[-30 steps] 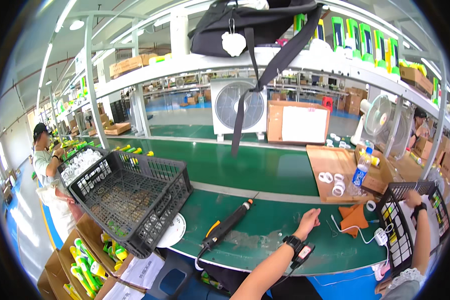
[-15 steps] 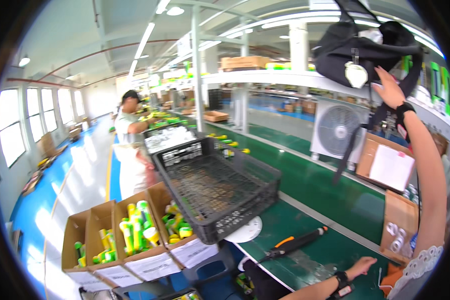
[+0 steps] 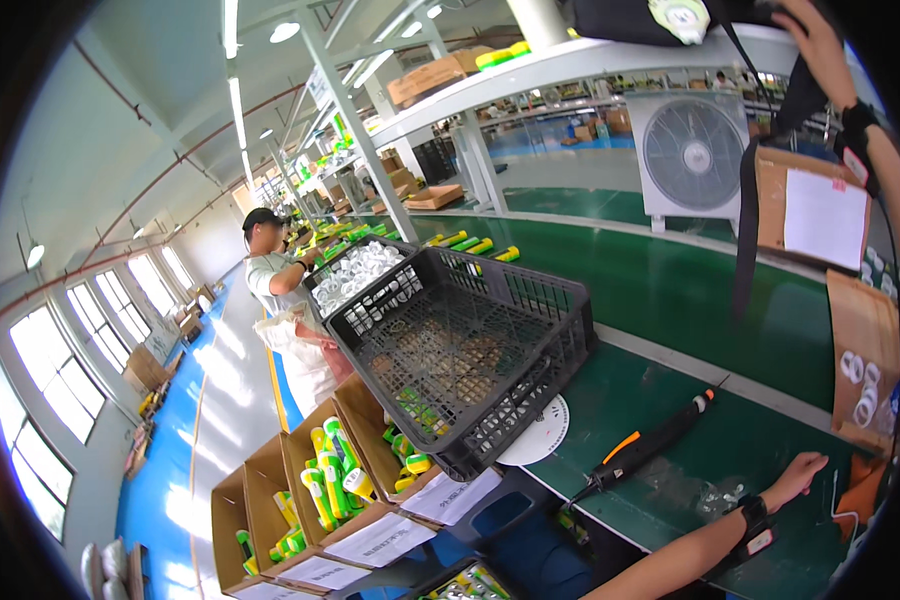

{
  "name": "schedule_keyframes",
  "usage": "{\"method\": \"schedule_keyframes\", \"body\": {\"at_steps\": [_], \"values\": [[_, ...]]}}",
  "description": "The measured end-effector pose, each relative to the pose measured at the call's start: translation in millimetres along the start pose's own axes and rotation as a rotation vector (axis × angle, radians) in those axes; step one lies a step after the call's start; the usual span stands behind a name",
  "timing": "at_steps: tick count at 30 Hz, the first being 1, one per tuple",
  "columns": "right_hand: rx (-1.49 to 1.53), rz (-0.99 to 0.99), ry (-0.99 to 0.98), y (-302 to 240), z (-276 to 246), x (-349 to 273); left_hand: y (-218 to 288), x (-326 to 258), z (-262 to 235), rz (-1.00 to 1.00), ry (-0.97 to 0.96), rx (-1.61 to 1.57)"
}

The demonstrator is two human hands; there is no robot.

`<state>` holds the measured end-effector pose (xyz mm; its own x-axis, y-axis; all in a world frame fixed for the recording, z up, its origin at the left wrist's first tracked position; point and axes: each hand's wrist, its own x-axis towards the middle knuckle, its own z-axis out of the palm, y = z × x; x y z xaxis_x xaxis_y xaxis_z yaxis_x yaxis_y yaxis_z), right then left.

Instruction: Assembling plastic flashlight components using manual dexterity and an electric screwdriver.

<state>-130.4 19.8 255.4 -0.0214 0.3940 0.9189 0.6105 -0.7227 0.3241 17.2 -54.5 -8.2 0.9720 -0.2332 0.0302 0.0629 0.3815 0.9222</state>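
Left of the black crate (image 3: 470,310), windows (image 3: 48,335) line a blue-and-grey floor (image 3: 210,400). Right of it, high up, a black bag (image 3: 625,22) sits shelved; lower, a screwdriver (image 3: 650,443) lies on the green bench (image 3: 615,390). Farther right, the left hand (image 3: 796,477) is loosely closed; above, the right hand (image 3: 818,45), its grip unclear.

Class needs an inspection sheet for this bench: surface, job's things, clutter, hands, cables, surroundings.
Surface: green worktop, scuffed.
Job's things: black bag on shelf; orange piece; black handheld tool.
Clutter: black crate; white disc partly beneath; small scraps.
Hands: left hand loosely curled, nothing seen held; right hand raised near bag, contact unclear.
Cables: white cable beside orange piece; dark cord at tool.
Surroundings: co-worker, fan, cartons with green-and-yellow pieces.
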Motion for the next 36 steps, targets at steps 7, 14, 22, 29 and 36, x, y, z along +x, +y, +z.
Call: {"method": "schedule_keyframes", "body": {"at_steps": [7,14,22,29,36], "values": [[-1.721,0.027,-1.146,76,133,-306,24,-13,26,0.067,0.092,-0.057],[-1.907,-0.141,-1.468,79,108,-284,21,-26,39,0.151,-0.292,-0.249],[0.494,0.076,-0.239,174,-39,-224,60,-50,62,0.387,-0.729,-0.856],[0.643,-0.109,-0.406,167,-1,-233,38,-28,22,0.071,-0.183,-0.883],[0.881,0.072,-0.686,166,9,-257,30,-23,1,0.144,0.118,-0.619]]}}
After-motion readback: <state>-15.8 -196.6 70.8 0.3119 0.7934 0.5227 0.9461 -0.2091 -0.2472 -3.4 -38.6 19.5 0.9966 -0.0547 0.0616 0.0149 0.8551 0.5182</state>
